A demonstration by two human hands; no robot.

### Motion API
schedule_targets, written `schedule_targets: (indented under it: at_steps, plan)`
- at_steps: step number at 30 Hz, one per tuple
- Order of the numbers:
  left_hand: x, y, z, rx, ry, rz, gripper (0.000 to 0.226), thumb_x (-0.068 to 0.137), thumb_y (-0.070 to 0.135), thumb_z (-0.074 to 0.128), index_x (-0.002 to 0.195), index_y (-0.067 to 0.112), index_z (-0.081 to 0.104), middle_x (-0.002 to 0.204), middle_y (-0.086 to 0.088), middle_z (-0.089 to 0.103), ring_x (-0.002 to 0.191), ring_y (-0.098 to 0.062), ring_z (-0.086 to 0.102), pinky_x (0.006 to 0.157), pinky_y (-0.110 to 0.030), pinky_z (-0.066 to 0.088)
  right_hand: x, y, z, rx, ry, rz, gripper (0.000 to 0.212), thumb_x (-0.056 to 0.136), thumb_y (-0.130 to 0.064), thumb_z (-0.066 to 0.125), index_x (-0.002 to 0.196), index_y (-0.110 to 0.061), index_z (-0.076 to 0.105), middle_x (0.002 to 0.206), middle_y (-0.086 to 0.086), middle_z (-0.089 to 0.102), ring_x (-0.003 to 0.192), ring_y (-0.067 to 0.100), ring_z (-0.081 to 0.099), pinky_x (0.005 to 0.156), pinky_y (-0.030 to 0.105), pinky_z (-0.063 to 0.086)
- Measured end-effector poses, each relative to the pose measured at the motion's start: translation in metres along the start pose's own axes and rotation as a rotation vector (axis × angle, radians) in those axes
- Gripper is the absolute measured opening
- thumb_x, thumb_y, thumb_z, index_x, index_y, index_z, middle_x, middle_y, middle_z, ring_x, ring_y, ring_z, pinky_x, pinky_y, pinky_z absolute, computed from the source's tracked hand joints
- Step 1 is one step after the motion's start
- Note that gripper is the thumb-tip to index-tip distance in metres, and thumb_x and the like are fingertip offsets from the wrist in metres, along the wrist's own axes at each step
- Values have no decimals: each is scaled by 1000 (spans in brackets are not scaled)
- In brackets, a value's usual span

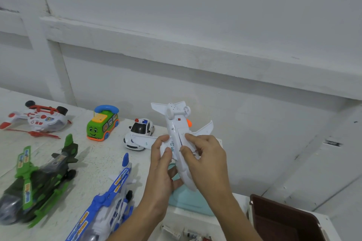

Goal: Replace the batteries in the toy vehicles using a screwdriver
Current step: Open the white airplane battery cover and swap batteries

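A white toy airplane (177, 123) is held belly-up above the table edge, tail pointing away. My left hand (160, 164) grips its left side, thumb on a small white cover panel (166, 147) that stands ajar by the belly. My right hand (203, 156) grips the right side of the fuselage, fingers curled at the open seam. No screwdriver shows. Loose batteries (184, 234) lie at the bottom edge, partly hidden by my arms.
On the white table (98, 158) stand a police car (140, 133), a green bus phone (102, 123), an upturned red-white helicopter (37, 119), a green helicopter (37, 182) and a blue helicopter (109, 201). A teal case (188, 199) and brown bin (282, 219) sit right.
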State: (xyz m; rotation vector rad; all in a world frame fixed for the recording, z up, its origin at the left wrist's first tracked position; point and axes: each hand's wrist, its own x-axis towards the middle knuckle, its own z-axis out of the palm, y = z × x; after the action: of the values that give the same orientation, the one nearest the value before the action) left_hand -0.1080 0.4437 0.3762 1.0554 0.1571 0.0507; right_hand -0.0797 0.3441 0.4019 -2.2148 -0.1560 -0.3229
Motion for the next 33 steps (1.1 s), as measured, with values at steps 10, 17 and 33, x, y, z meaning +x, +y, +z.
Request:
schedule_targets:
  at_steps: [10,17,33]
  plan:
    - [-1,-1,2,-32,9,-41,23,104,31,38,110,45,55,88,1,75,73,-20,70,61,-34,55,16,11,-26,17,-171,-25,34,92,-5,58,113,-27,72,98,-9,58,82,0,57,77,9,42]
    - [1,-7,10,38,31,-17,27,99,17,53,111,41,50,105,-7,73,77,-21,70,56,-31,54,22,18,-37,58,-185,-25,31,87,-8,68,109,-29,74,96,-7,60,77,-2,57,75,10,44]
    - [11,-11,23,90,100,31,26,96,10,57,109,31,48,97,-7,73,66,-19,67,49,-29,51,26,28,-36,149,-126,-25,26,81,-7,74,86,-32,72,89,-12,62,69,2,56,70,15,45]
